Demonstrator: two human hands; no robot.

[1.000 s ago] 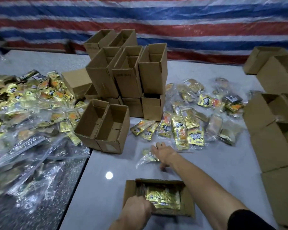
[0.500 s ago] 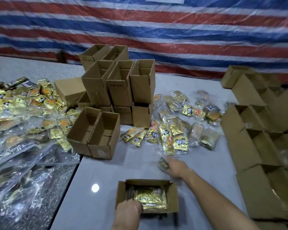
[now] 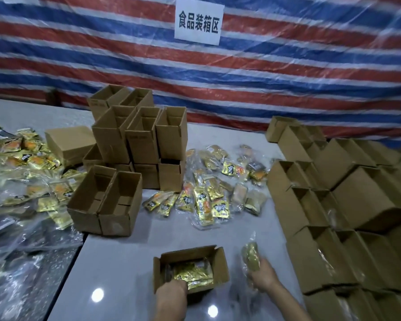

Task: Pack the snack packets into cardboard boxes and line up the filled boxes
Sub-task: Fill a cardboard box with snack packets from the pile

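A: Your left hand point(image 3: 171, 295) sits at the near left corner of the small open brown cardboard box point(image 3: 220, 258), its fingers curled over the near wall as far as I can tell. I'd say that keeps the light box from sliding on the glossy grey tabletop point(image 3: 125, 262) while you load it.

B: Agreed. Your right hand point(image 3: 263, 278) has its fingers wrapped round the lower end of a clear-wrapped olive-gold snack packet point(image 3: 250, 254). You hold it on end just beside the box's right wall, probably so it slips in edgeways next to the gold foil packets point(image 3: 190, 274) lying inside.

A: The box looks nearly full, so you're likely on one of its last packets.

B: The scattered loose packets point(image 3: 202, 200) lie straight ahead of you, within easy reach. The pair of empty open-topped boxes point(image 3: 116, 200) waits to your front left. The rows of brown boxes on your right point(image 3: 333, 205) look like the line this one will join.
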